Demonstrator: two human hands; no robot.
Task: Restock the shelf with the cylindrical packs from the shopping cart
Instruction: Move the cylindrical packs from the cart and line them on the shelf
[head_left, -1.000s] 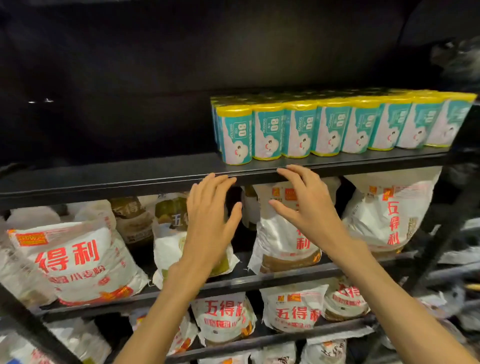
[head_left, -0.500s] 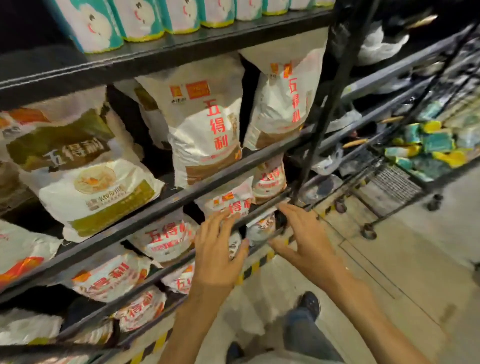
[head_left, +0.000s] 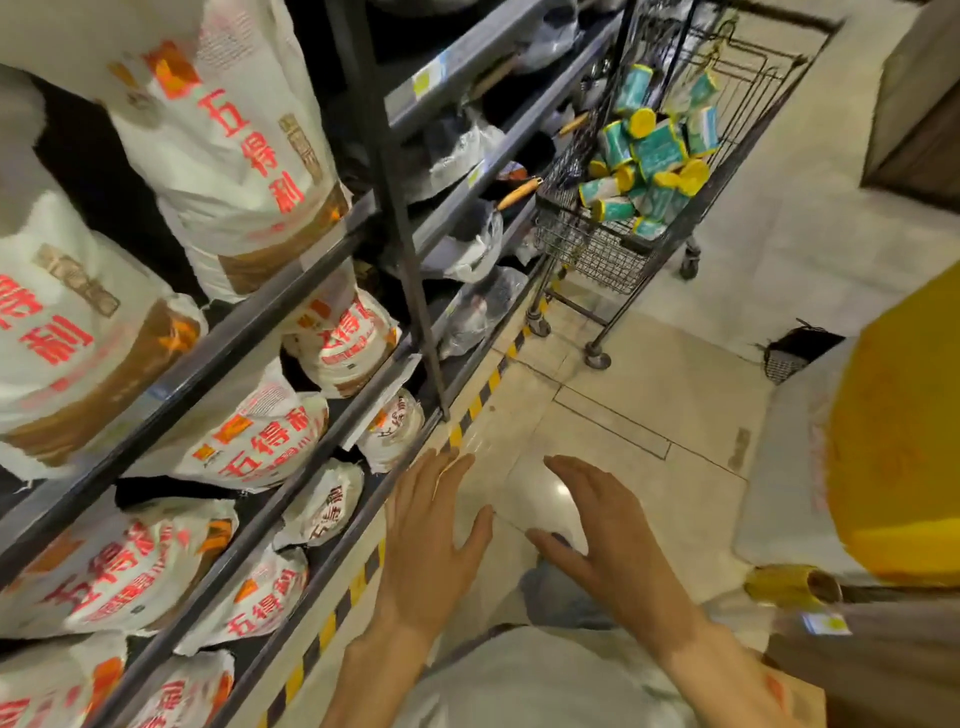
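View has swung down and right off the top shelf since a second ago: both hands were at the shelf lip under the row of cans, now they hang over the floor, nothing in them. Left hand (head_left: 426, 540) grip open, fingers straight and spread; right hand (head_left: 608, 540) grip open too, fingers relaxed, thumb out. The teal cylindrical packs with yellow lids (head_left: 649, 161) lie in a loose heap in the black wire shopping cart (head_left: 597, 249), well apart from both hands, up the aisle beside the dark metal shelf rack (head_left: 395, 218). The white flour sacks with red lettering (head_left: 234, 135) fill the lower tiers, so restock goes on the top tier, out of view now. Step in hand, as I read it: walk to the cart and pick the next packs. Doing it well: close the gap first, don't lean. Take top-of-heap packs, not ones wedged under others, or the pile will likely roll. Grab round the body, one per hand, lid end up, so they go on the shelf upright with no regrip. Watch the cart rim wires on the way out and the yellow-black floor stripe (head_left: 483, 395) edge underfoot.
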